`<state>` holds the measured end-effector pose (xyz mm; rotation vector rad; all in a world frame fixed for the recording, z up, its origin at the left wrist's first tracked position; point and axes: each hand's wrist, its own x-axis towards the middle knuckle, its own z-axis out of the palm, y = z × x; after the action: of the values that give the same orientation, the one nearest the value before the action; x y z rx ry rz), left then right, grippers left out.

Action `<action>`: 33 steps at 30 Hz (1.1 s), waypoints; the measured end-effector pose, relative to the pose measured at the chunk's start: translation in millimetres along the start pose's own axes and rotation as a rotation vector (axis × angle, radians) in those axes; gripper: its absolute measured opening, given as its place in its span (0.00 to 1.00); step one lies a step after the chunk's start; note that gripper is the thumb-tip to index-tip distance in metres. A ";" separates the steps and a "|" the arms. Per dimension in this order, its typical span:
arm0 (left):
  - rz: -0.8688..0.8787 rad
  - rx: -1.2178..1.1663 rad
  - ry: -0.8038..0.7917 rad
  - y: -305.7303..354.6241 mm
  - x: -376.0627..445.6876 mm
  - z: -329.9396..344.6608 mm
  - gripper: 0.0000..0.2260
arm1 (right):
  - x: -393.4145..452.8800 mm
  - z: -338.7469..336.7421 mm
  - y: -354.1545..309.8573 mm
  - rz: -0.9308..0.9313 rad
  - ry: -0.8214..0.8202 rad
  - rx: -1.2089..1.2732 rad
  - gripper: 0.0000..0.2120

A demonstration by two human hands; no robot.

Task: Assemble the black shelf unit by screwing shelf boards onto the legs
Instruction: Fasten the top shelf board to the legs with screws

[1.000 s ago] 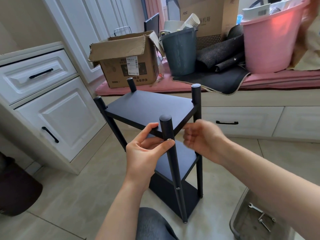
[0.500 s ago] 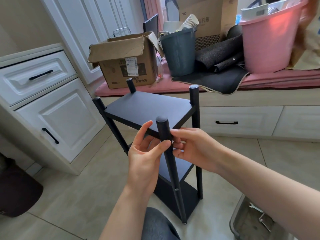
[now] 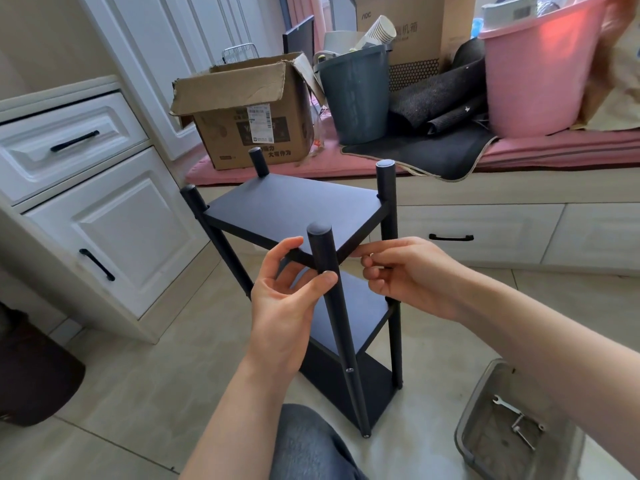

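Left hand (image 3: 280,299) grips the near front leg (image 3: 329,292) of the black shelf unit (image 3: 311,271) just below the top board (image 3: 294,209), thumb tip pressed on the leg's front, fingers curled behind it under the board's corner. Right hand (image 3: 408,275) hovers beside the same corner, fingers curled in with the tips pinched together; looks like a small screw or bit of hardware between them, too small to tell for sure.

Step in hand, judged: fastening the top board to this near leg. Next move calls for bringing whatever the right hand holds to the leg's hole at board level while the left keeps the leg lined up with the board edge, then tightening, probably with a tool from the grey bin (image 3: 474,427), where a wrench (image 3: 504,405) lies.

Shelf unit stands upright on the tile floor (image 3: 138,393) in front of the person: four round black legs, three matte black boards stacked, leg tops poking above the top board. Screw head visible low on the near leg. Mostly assembled.
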<state>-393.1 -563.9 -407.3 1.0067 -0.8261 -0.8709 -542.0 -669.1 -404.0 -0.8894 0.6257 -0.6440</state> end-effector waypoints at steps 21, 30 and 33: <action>0.097 0.296 0.004 -0.2 10.5 -22.7 0.20 | 39.9 26.6 33.6 0.015 -0.187 0.381 0.09; 0.052 0.227 -0.100 1.2 20.3 -31.7 0.19 | 46.6 31.6 39.3 0.006 -0.272 0.494 0.13; 0.045 0.211 -0.113 -1.9 23.3 -26.8 0.18 | 40.4 27.5 35.0 -0.008 -0.262 0.512 0.20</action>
<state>-360.2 -575.8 -413.5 1.1254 -1.0496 -0.8192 -487.5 -668.4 -429.4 -0.4832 0.2032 -0.6420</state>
